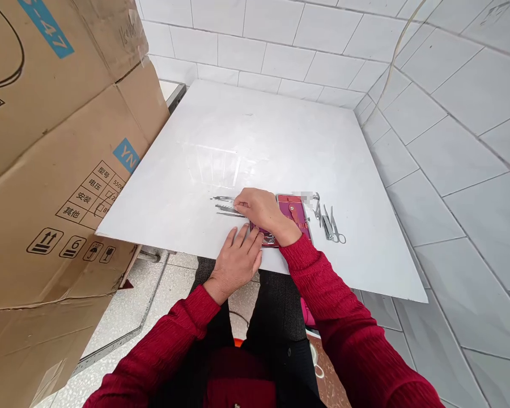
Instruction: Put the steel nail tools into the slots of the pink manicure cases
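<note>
A red manicure case [294, 211] lies unfolded on the white tabletop, with some small metal tools in its lower part. My left hand [237, 262] rests with fingers stretched out on the lower left edge of the case. Across the case reaches my right hand [261, 208], its thumb and fingers pinched together at the ends of several slim metal manicure tools [227, 207]. What the pinch holds, if anything, is hidden. To the right of the case lie nail clippers [327, 228], small scissors [340, 238] and other metal tools.
The white tabletop [276, 136] meets tiled walls [276, 34] at the back and right. A big cardboard box [68, 170] stands along the left side. A pale cable [393, 62] hangs down the corner. My legs are beneath the table's front edge.
</note>
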Motion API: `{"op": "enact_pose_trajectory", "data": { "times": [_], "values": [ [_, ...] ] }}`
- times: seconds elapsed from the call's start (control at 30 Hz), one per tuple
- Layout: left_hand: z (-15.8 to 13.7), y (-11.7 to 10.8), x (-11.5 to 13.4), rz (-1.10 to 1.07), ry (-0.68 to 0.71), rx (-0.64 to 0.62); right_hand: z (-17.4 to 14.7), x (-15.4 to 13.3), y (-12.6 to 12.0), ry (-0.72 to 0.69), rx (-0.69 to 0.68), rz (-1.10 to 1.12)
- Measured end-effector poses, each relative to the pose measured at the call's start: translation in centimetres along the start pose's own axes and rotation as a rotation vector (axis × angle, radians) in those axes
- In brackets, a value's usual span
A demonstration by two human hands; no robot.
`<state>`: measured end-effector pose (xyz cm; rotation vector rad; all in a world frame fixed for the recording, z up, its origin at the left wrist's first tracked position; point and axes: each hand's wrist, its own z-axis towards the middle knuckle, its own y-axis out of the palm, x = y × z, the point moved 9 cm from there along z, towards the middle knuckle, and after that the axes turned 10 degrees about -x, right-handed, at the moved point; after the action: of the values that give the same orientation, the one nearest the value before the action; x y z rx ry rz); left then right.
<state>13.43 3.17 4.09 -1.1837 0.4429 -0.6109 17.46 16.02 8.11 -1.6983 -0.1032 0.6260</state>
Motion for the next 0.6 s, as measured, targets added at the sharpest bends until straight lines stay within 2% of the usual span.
{"op": "enact_pose_trajectory", "data": {
  "times": [0.2, 0.4, 0.6],
  "values": [
    [-0.1, -0.3, 0.0, -0.018, -0.002, 0.027, 0.1, -2.5, 0.7, -0.031, -0.129, -0.162],
    [-0.1, 0.0, -0.1, -0.036, -0.009, 0.017, 0.9, -3.9, 1.8, -0.035, -0.201, -0.311],
    [-0.2, 0.0, -0.1, -0.034, -0.006, 0.012, 1.9, -4.1, 2.4, 0.02, -0.252, -0.294]
  ]
}}
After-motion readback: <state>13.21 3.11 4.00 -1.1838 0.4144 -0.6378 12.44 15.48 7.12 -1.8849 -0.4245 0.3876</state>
